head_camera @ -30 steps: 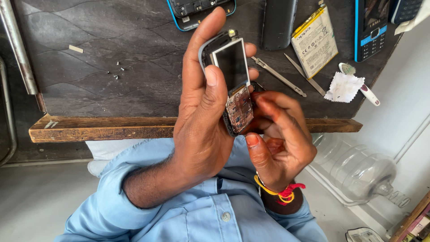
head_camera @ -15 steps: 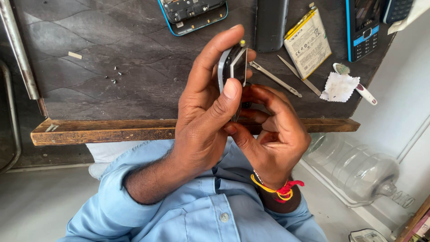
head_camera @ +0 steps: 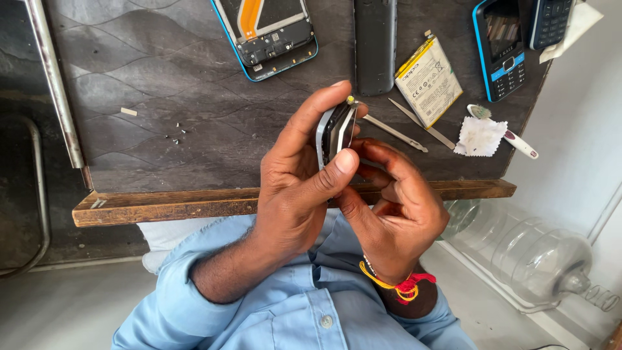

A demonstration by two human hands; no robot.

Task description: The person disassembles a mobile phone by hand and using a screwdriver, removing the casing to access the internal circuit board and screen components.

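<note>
gripping a small phone (head_camera: 337,129) edge-on, left hand (head_camera: 291,194) pinching it thumb to forefinger, right hand (head_camera: 395,207) fingers curled behind it

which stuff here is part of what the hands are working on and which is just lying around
In hand:
small phone, held edge-on by left hand and right hand

Lying about:
opened blue phone
black cover
battery
tweezers
keypad phone
screws
bottle
</note>
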